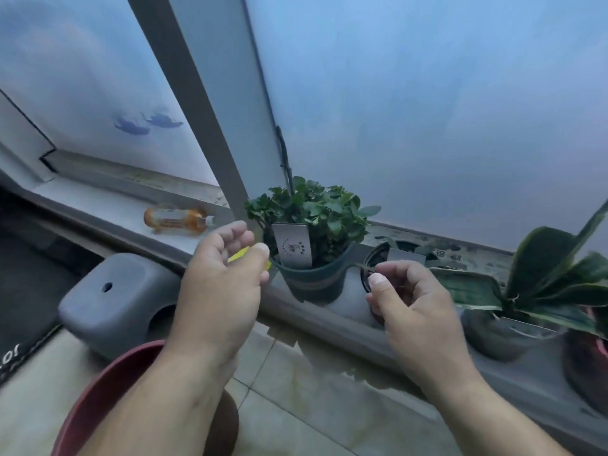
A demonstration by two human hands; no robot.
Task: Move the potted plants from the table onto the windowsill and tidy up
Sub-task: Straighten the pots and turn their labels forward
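Observation:
A bushy green plant (pixel 316 212) in a dark pot (pixel 316 284) with a grey tag stands on the windowsill (pixel 108 205). To its right is a black pot (pixel 378 255) with a grey tag, mostly hidden behind my right hand. Further right stands a broad-leaved plant (pixel 543 268) in a grey pot (pixel 506 337). My left hand (pixel 227 278) holds a small yellow object (pixel 240 256) between thumb and fingers, just left of the bushy plant's pot. My right hand (pixel 408 301) pinches a thin green strand (pixel 363 266) at the black pot's rim.
An orange bottle (pixel 177 218) lies on the sill to the left. A grey plastic stool (pixel 121 301) stands on the floor under the sill, a red round basin (pixel 108 390) under my left forearm. A reddish pot (pixel 589 357) shows at the right edge.

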